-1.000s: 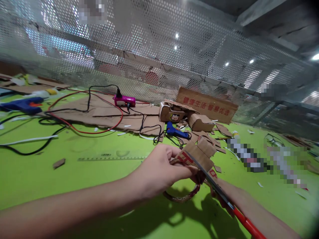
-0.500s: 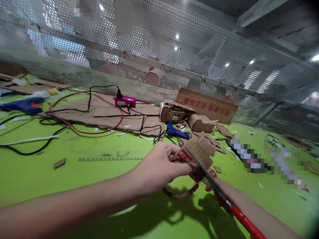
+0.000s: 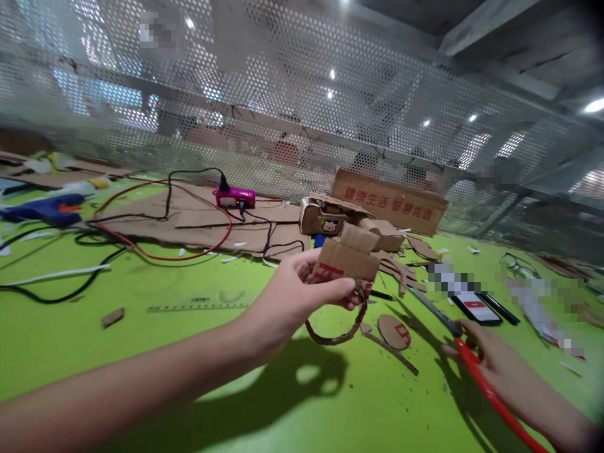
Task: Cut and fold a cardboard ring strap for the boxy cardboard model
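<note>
While a cardboard piece [image 3: 348, 259] is gripped by the left hand [image 3: 293, 299], red-handled scissors [image 3: 470, 365] are held in the right hand [image 3: 504, 363] above a green tabletop [image 3: 56, 343].

A magenta power strip [image 3: 240, 198] rests on a cardboard sheet [image 3: 198, 234] — black plug [image 3: 224, 183] seated at the strip's left end. A clear ruler [image 3: 202, 304] lies flat on the green tabletop [image 3: 56, 343]. A perforated screen [image 3: 264, 75] stands at the rear, behind a red-lettered cardboard panel [image 3: 389, 202].
</note>
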A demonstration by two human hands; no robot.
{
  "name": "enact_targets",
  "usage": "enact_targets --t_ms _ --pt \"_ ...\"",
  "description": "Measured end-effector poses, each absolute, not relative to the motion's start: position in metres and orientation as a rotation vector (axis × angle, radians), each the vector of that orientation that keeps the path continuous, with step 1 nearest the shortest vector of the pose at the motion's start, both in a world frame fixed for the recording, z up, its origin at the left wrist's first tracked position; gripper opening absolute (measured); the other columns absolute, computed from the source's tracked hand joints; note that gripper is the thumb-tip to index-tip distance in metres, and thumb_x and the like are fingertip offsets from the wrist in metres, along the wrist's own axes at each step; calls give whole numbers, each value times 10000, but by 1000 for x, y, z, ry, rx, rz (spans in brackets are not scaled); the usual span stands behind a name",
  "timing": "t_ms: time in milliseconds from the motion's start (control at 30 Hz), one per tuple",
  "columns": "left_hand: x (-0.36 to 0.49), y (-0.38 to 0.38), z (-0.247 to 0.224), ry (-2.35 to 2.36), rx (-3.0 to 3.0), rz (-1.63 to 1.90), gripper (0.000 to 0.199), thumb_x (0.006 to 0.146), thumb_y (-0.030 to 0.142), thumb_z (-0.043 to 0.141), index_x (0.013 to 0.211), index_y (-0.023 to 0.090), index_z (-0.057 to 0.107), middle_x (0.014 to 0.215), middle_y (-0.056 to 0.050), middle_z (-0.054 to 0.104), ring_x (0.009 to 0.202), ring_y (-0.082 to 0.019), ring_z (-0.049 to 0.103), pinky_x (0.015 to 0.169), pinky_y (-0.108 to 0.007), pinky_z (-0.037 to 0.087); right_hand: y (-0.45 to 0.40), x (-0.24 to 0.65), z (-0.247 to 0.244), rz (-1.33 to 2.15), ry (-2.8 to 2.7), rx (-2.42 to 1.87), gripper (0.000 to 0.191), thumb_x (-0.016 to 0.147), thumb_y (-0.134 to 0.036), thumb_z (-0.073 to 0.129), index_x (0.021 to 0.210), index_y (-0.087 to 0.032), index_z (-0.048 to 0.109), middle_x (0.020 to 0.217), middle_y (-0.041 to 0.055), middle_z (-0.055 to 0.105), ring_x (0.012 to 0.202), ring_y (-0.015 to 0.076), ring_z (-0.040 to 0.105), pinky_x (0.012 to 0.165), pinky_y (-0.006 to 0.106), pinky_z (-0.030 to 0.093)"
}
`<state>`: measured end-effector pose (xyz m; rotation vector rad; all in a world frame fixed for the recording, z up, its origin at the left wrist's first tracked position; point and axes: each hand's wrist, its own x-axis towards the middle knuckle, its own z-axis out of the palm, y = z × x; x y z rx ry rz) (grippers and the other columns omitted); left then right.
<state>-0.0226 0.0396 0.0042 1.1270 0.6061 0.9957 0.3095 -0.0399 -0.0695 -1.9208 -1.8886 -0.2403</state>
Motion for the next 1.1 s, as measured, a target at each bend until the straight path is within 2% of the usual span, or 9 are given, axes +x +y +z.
enact_targets --t_ms 167,267,300,367,433,500,600,833,1100 --pt "-21 35 1 564 1075 972 247 618 82 749 831 116 629 684 -15 713 583 -108 647 601 -214 511 -17 308 -70 -171 -1902 -2083 394 649 -362 572 935 -118 690 752 185 679 684 367 671 600 506 541" --pt "-19 32 1 573 1056 976 312 603 72 756 881 127 626 688 -6 716 581 -110 652 603 -219 517 -13 274 -52 -230 -1906 -2045 378 707 -380 507 884 -102 693 947 264 646 887 436 625 743 625 471" --pt "-19 30 1 590 1052 970 305 603 70 752 877 128 631 684 -5 716 586 -112 654 608 -219 517 -14 256 -42 -219 -1934 -1981 375 771 -390 466 942 -136 682 1082 226 624 1007 389 597 854 578 454" --pt "-18 27 3 639 1060 950 243 607 73 736 826 125 644 660 -3 711 591 -113 654 613 -215 513 -17 217 -24 52 -1984 -1702 305 875 -405 435 931 -210 663 1082 114 645 1033 260 599 889 417 480" --pt "-17 25 4 697 1086 940 188 600 74 725 766 118 650 648 -1 707 597 -110 648 604 -202 502 -19 180 -10 407 -1870 -1454 226 873 -406 512 918 -253 671 983 46 684 949 197 631 809 327 517" --pt "-17 24 4 752 1114 942 189 579 59 720 746 117 655 644 12 700 601 -104 636 582 -184 485 -17 153 -3 691 -1724 -1271 167 809 -370 614 861 -227 682 886 32 702 818 167 656 720 282 538" --pt "-17 25 5 804 1144 948 196 548 36 711 716 126 662 612 33 680 596 -107 625 546 -169 463 -11 136 -4 783 -1519 -1204 117 752 -296 668 698 -192 668 697 3 672 633 122 627 576 220 521" --pt "-18 28 3 852 1341 1018 56 614 190 726 616 164 676 545 24 657 533 -138 617 501 -203 480 -12 137 -12 649 -1560 -1173 96 741 -236 699 648 -211 697 666 2 657 638 123 600 576 230 493" --pt "-17 19 -4 827 1379 1058 27 664 202 707 648 190 688 534 47 624 480 -89 578 465 -146 472 -22 130 -23 464 -1533 -1080 126 763 -147 663 667 -228 659 627 -28 609 600 102 552 545 221 445"
